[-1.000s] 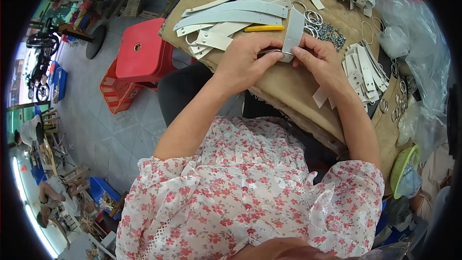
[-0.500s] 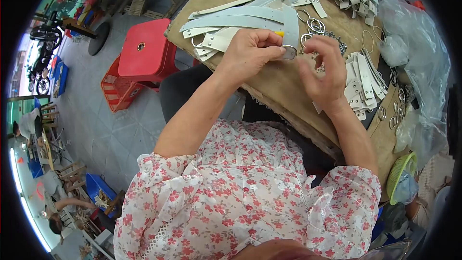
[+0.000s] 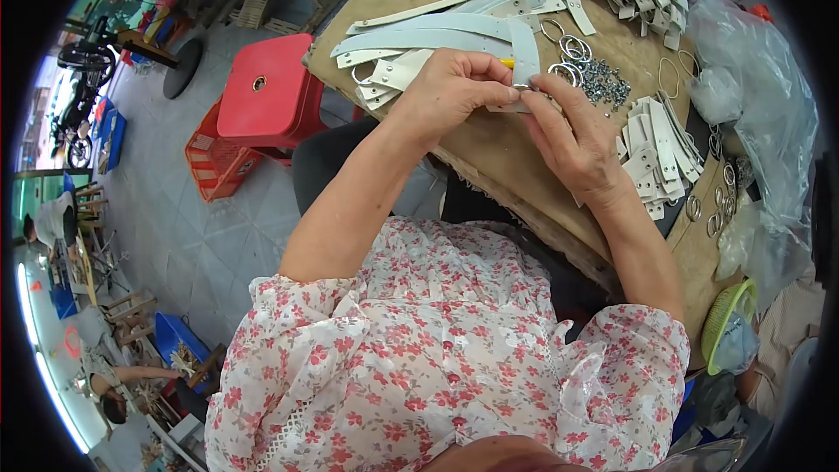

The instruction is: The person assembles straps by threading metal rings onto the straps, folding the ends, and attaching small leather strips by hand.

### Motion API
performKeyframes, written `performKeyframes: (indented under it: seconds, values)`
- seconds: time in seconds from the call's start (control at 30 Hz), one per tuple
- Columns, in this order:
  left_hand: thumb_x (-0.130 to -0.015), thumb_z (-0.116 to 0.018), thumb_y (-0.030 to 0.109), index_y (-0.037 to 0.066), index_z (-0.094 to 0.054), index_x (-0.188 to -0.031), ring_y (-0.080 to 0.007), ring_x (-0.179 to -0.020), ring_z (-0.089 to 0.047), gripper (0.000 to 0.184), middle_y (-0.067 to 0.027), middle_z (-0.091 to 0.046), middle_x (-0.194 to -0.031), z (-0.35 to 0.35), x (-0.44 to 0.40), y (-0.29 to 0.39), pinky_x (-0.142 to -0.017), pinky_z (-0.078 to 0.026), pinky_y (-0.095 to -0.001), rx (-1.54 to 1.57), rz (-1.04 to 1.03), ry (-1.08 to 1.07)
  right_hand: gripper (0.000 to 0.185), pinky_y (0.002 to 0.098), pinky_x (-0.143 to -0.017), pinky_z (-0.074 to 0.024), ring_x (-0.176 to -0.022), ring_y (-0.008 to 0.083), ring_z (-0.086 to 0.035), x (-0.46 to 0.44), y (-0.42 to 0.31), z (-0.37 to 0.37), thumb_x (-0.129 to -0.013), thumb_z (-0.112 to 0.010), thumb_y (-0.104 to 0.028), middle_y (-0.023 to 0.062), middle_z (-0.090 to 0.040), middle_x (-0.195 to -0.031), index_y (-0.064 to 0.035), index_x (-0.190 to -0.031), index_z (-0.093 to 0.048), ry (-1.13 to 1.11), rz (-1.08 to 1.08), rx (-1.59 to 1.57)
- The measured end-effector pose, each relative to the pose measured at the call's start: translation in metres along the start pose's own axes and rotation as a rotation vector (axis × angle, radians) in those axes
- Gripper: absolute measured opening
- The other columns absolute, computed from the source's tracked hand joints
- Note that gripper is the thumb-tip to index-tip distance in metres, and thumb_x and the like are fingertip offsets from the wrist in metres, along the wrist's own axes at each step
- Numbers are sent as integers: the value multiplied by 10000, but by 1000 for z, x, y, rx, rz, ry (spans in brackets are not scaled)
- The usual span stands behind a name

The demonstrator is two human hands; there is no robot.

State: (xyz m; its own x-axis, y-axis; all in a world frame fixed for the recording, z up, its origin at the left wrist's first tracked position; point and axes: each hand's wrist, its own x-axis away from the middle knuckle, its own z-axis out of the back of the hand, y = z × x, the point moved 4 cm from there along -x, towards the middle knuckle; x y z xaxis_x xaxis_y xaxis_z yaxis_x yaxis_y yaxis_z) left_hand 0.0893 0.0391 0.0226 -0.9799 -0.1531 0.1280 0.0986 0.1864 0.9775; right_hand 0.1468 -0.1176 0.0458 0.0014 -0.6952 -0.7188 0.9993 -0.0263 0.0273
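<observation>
My left hand (image 3: 456,94) pinches the end of a pale grey strap (image 3: 525,45) at the table's near edge. The strap runs away from me, and a metal ring at its end is mostly hidden by my fingers. My right hand (image 3: 572,135) is closed, its thumb and fingertips meeting the strap end close to my left fingertips. Whether a small part sits between them I cannot make out. Something yellow (image 3: 507,62) shows beside the strap. Loose metal rings (image 3: 574,50) and a heap of small metal rivets (image 3: 603,81) lie just beyond my right hand.
Pale straps (image 3: 428,38) lie spread at the left of the brown-covered table (image 3: 489,140). More bundles (image 3: 660,149) lie at right. Clear plastic bags (image 3: 760,96) and a green basket (image 3: 728,323) are along the right side. A red stool (image 3: 266,100) stands left.
My right hand has moved left from beside the rivets, and its fingertips now meet the strap end. The ring there is now mostly covered. My left hand keeps its pinch.
</observation>
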Motion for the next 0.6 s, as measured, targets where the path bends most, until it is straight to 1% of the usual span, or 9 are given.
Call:
performKeyframes:
  seconds: [0.07,0.2,0.27,0.33,0.4,0.43,0.47,0.53,0.6]
  values:
    - [-822,-678,88,29,-662,-868,-38,-737,-550,77,34,-620,-783,2,-1,-1,-694,-439,-186,-4,-1,-5,315,319,-725,-555,-890,270,-654,-1,-2,-1,-721,-710,46,159,-617,-1065,36,-1025,-628,2,26,-9]
    - [-839,-674,105,36,-659,-893,-33,-760,-552,89,40,-626,-812,0,1,1,-711,-445,-189,0,-35,-53,278,315,-741,-557,-898,273,-657,-3,-4,3,-730,-680,67,175,-621,-1061,74,-1004,-636,8,73,1]
    - [-853,-665,112,32,-658,-922,-32,-772,-556,106,40,-630,-833,0,1,-2,-725,-448,-191,1,-60,-60,267,339,-747,-548,-896,294,-650,-2,-5,3,-735,-630,2,190,-615,-1054,90,-987,-641,5,75,5]
    - [-867,-655,119,28,-657,-951,-31,-784,-559,124,40,-634,-854,-2,2,-2,-739,-452,-193,4,-82,-66,263,337,-737,-546,-884,289,-648,-1,-3,0,-721,-637,1,180,-614,-1052,85,-970,-644,13,64,-6]
    - [-894,-626,124,11,-653,-1047,-27,-814,-560,192,33,-643,-909,-5,4,0,-762,-454,-193,-20,-95,-52,259,335,-726,-543,-873,283,-645,-1,-2,2,-707,-643,1,171,-613,-1051,80,-953,-648,22,54,-17]
    - [-894,-626,124,11,-653,-1047,-27,-814,-560,192,33,-643,-909,-4,3,-2,-762,-454,-193,-20,-95,-53,276,327,-710,-543,-867,272,-650,-2,-3,4,-683,-650,40,163,-619,-1040,60,-958,-661,15,66,2]
    - [-898,-621,123,7,-647,-1084,-27,-825,-559,220,28,-647,-928,-4,2,-5,-766,-454,-192,-16,-114,-55,307,319,-693,-543,-861,261,-655,-3,-3,5,-660,-656,79,155,-624,-1028,40,-963,-673,8,79,20]
    - [-905,-613,118,3,-637,-1142,-28,-839,-552,265,19,-652,-957,-5,3,-3,-772,-455,-195,-14,-144,-55,312,316,-668,-531,-829,250,-650,-3,-3,6,-642,-659,73,136,-623,-994,11,-946,-685,40,74,0]
    - [-900,-617,115,2,-645,-1125,-31,-814,-541,253,22,-651,-947,-9,3,-4,-763,-450,-196,8,-153,-32,319,315,-656,-528,-803,246,-642,-3,-3,6,-643,-658,73,127,-619,-972,5,-953,-684,50,76,-12]
